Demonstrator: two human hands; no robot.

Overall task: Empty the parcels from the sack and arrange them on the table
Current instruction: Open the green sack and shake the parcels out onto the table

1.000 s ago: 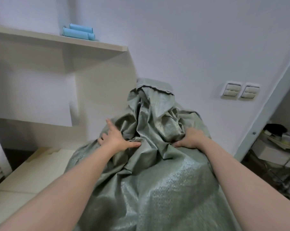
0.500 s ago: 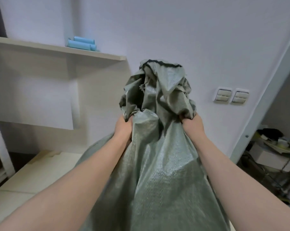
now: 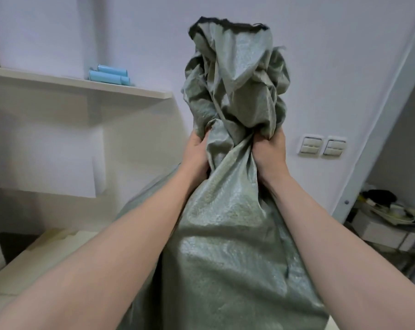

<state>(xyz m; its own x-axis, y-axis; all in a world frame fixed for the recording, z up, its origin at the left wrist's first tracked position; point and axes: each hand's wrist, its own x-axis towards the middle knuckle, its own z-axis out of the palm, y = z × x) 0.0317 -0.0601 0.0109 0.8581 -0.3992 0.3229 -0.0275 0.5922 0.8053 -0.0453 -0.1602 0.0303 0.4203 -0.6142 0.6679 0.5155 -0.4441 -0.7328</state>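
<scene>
Both hands clutch the gathered neck of the grey-green woven sack (image 3: 228,246) — the left hand (image 3: 197,153) on its left side, the right hand (image 3: 269,152) on its right, fingers curled tight into the cloth. The sack stands upright at centre, bunched mouth above the fists, its body over the pale table (image 3: 35,263). No parcels show.

One wide-angle camera on the person's head looks forward along both forearms. It sits close: the sack (image 3: 228,234) fills the centre and bottom, gripped at its neck by the left hand (image 3: 197,151) and right hand (image 3: 269,151) at mid-frame. A shelf (image 3: 58,82) shows at left, wall switches (image 3: 321,145) at right; low left, blurred, is probably the table (image 3: 47,253).
</scene>
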